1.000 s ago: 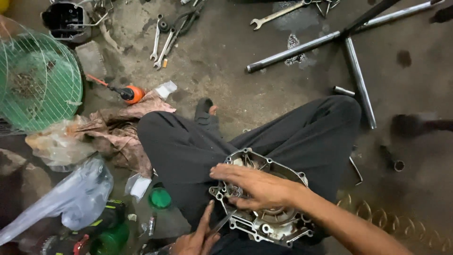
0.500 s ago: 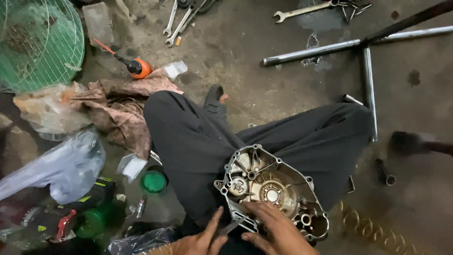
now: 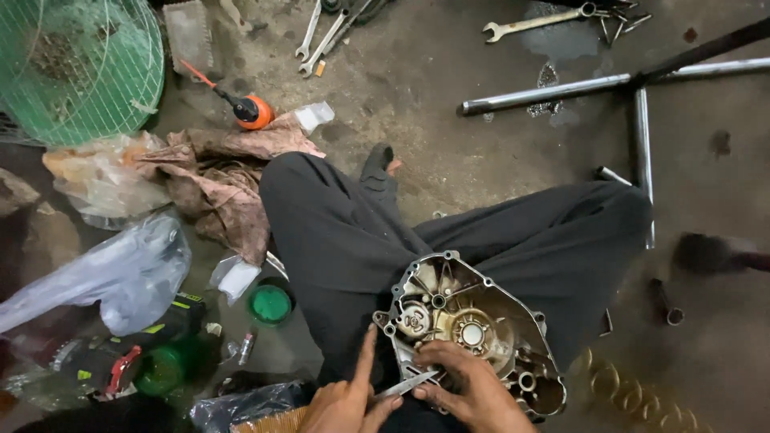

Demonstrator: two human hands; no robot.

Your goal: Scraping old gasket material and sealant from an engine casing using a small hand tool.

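Engine cover (image 3: 473, 329) sat on the person's lap, inner face up, long axis running 10 to 4 o'clock. Right hand (image 3: 473, 393) was clamped on its near edge; left hand (image 3: 345, 401) pinched a thin blade (image 3: 405, 386), its tip pointing 2 o'clock at that edge.

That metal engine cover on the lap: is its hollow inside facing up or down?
Facing up. The engine cover shows its ribs, round bearing seats and raised rim to the camera, resting tilted on the dark trousers.
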